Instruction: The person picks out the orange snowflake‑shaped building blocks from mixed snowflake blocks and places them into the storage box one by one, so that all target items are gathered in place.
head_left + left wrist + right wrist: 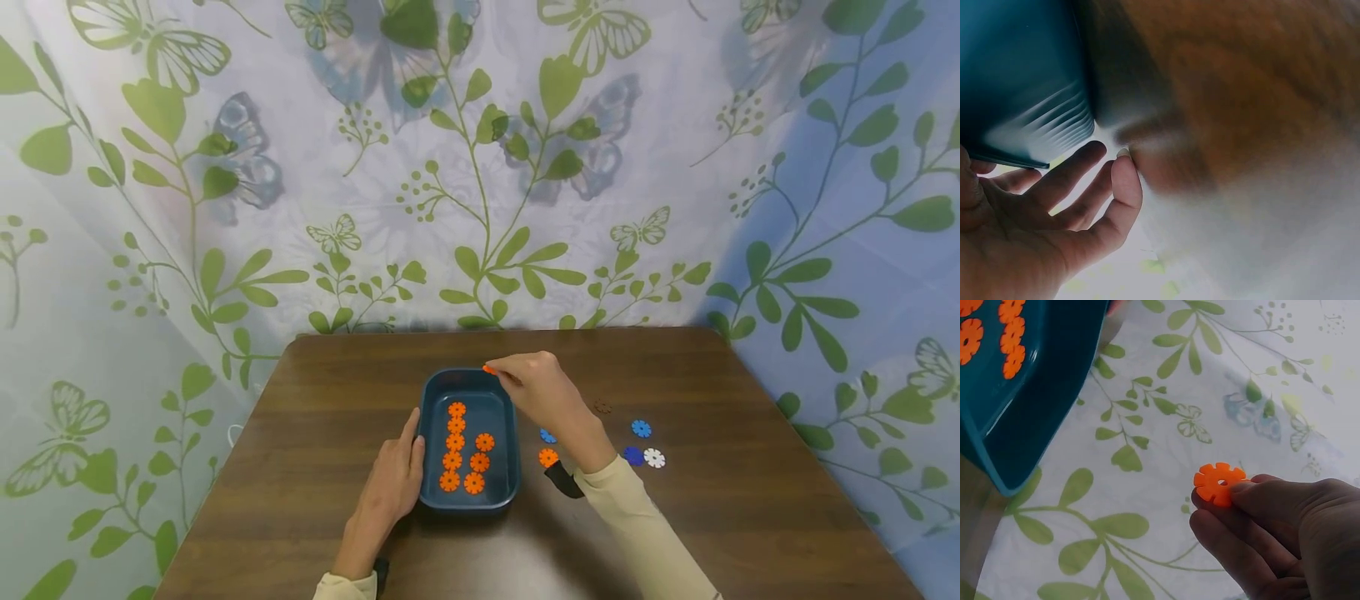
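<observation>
In the right wrist view, my right hand (1272, 525) pinches an orange notched disc (1215, 478) between thumb and fingers. The head view shows this right hand (551, 400) over the far right rim of a dark teal tray (468, 507). Inside the tray, several orange discs (452, 460) lie flat in a longer left column and a shorter right column. My left hand (390, 475) rests against the tray's left side. In the left wrist view, that left hand's fingers (1125, 181) are loosely bent beside the tray wall (1029, 119).
Right of the tray on the wooden table (330, 392) lie another orange disc (548, 457), a light blue disc (641, 428), a dark blue disc (633, 456), a white disc (655, 458) and a brown disc (602, 406). A patterned curtain (420, 275) hangs behind the table.
</observation>
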`<state>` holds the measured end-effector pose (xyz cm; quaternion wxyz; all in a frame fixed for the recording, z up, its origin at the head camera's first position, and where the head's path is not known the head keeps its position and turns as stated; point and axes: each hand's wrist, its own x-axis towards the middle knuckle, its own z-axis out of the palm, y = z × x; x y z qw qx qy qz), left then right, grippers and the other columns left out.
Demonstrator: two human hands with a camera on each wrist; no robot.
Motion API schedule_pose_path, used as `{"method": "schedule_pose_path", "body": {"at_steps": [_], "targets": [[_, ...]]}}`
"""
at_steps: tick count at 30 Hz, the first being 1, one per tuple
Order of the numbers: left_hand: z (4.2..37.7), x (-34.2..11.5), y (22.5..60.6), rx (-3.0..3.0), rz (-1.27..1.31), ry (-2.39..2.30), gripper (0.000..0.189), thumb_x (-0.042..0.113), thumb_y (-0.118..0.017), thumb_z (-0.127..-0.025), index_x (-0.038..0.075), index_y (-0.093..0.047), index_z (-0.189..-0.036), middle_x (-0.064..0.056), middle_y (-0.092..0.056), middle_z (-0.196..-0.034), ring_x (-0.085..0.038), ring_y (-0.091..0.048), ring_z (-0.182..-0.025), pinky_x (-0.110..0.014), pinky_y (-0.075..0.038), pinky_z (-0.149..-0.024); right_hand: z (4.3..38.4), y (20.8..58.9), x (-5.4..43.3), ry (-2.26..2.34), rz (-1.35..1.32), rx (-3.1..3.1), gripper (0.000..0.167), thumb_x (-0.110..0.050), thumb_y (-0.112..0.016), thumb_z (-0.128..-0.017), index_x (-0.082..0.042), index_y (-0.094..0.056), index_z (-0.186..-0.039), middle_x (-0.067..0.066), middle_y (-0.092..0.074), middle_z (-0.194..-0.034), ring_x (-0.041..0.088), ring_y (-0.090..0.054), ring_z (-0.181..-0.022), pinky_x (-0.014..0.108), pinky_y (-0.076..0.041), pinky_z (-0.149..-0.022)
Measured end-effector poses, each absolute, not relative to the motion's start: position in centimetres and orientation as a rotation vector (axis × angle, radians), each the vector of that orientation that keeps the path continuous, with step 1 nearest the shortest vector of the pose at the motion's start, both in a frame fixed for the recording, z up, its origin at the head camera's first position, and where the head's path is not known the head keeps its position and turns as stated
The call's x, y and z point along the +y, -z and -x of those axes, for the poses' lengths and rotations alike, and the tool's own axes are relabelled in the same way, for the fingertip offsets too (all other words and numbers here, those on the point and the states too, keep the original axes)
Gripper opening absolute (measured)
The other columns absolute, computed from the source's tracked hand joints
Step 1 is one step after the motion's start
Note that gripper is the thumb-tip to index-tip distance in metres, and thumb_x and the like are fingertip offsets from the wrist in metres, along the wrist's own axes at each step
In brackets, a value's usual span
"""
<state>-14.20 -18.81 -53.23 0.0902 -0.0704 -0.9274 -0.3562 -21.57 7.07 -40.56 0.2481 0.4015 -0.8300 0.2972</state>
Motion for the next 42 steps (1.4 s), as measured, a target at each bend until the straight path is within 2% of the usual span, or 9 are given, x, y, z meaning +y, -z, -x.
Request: {"method": "schedule_pose_path", "body": {"at_steps": [5, 9, 16, 23, 26, 28, 33, 37, 42], "targets": [[14.2, -18.9, 53.3, -2.752, 0.223, 1.068, 0.052, 0.012, -0.048, -0.116, -0.003, -0.037, -0.165, 0.002, -0.051, -0.075, -0.009, -0.054, -0.071, -0.046, -0.055, -0.086, 22.6, 40.8, 5.6, -0.841, -1.069, -2.296, 0.019, 0.009, -0.08, -0.091, 0.0, -0.085, -0.107, 0.011, -0.082, -0.098, 0.021, -0.077, -0.079, 0.034, -0.063, -0.073], [14.3, -18.9, 53.4, -2.753, 0.223, 1.062, 0.052, 0.012, -0.048, -0.116, -0.003, -0.037, -0.165, 0.002, -0.052, -0.076, -0.01, -0.055, -0.072, -0.047, -0.055, -0.087, 23.7, 41.1, 4.7, -0.864, -1.056, -2.365, 0.014, 0.005, -0.08, -0.094, -0.002, -0.085, -0.104, 0.01, -0.082, -0.096, 0.02, -0.076, -0.075, 0.034, -0.062, -0.073], [14.5, -19.0, 53.4, -2.756, 0.219, 1.059, 0.053, 0.014, -0.047, -0.116, -0.001, -0.036, -0.166, 0.004, -0.049, -0.073, -0.007, -0.052, -0.068, -0.042, -0.053, -0.083, 25.4, 42.1, 3.1, -0.839, -1.06, -2.508, 0.01, 0.003, -0.08, -0.094, -0.003, -0.086, -0.1, 0.009, -0.081, -0.093, 0.02, -0.076, -0.078, 0.031, -0.062, -0.075], [14.5, -18.9, 53.3, -2.747, 0.214, 1.045, 0.052, 0.013, -0.049, -0.116, -0.002, -0.038, -0.165, -0.003, -0.061, -0.086, -0.016, -0.061, -0.082, -0.05, -0.056, -0.09, 26.6, 43.7, 1.9, -0.886, -1.037, -2.665, 0.015, 0.004, -0.077, -0.096, -0.005, -0.086, -0.103, 0.009, -0.081, -0.098, 0.021, -0.076, -0.086, 0.035, -0.063, -0.08], [14.5, -18.9, 53.4, -2.749, 0.211, 1.034, 0.052, 0.013, -0.049, -0.116, -0.002, -0.039, -0.164, -0.007, -0.065, -0.095, -0.021, -0.064, -0.09, -0.053, -0.056, -0.092, 27.2, 44.5, 1.5, -0.921, -1.044, -2.728, 0.016, 0.006, -0.076, -0.096, -0.003, -0.086, -0.104, 0.011, -0.081, -0.102, 0.024, -0.077, -0.091, 0.037, -0.063, -0.082], [14.5, -18.9, 53.4, -2.752, 0.205, 1.027, 0.052, 0.013, -0.049, -0.116, -0.002, -0.039, -0.164, -0.008, -0.065, -0.095, -0.022, -0.064, -0.091, -0.052, -0.056, -0.092, 27.5, 45.0, 1.3, -0.934, -1.058, -2.765, 0.018, 0.009, -0.074, -0.096, -0.001, -0.085, -0.105, 0.012, -0.081, -0.103, 0.026, -0.077, -0.092, 0.037, -0.063, -0.083], [14.5, -19.0, 53.4, -2.754, 0.211, 1.02, 0.052, 0.013, -0.049, -0.116, -0.002, -0.039, -0.165, -0.005, -0.058, -0.087, -0.019, -0.06, -0.085, -0.048, -0.055, -0.087, 28.1, 45.9, 1.0, -0.909, -1.08, -2.847, 0.02, 0.012, -0.073, -0.094, -0.002, -0.085, -0.099, 0.01, -0.08, -0.098, 0.024, -0.074, -0.087, 0.036, -0.063, -0.08], [14.6, -19.0, 53.3, -2.748, 0.228, 1.024, 0.052, 0.012, -0.049, -0.116, -0.003, -0.039, -0.164, -0.002, -0.055, -0.082, -0.017, -0.058, -0.081, -0.046, -0.054, -0.084, 28.3, 46.4, 0.8, -0.851, -1.088, -2.915, 0.026, 0.017, -0.071, -0.091, -0.005, -0.086, -0.094, 0.009, -0.078, -0.095, 0.019, -0.069, -0.079, 0.033, -0.061, -0.071], [14.5, -19.0, 53.3, -2.754, 0.23, 1.034, 0.052, 0.012, -0.048, -0.116, -0.004, -0.038, -0.164, 0.001, -0.051, -0.079, -0.014, -0.056, -0.079, -0.043, -0.053, -0.083, 28.6, 46.8, 0.7, -0.854, -1.09, -3.013, 0.03, 0.022, -0.07, -0.087, -0.003, -0.085, -0.094, 0.009, -0.078, -0.096, 0.017, -0.067, -0.072, 0.03, -0.059, -0.063]]}}
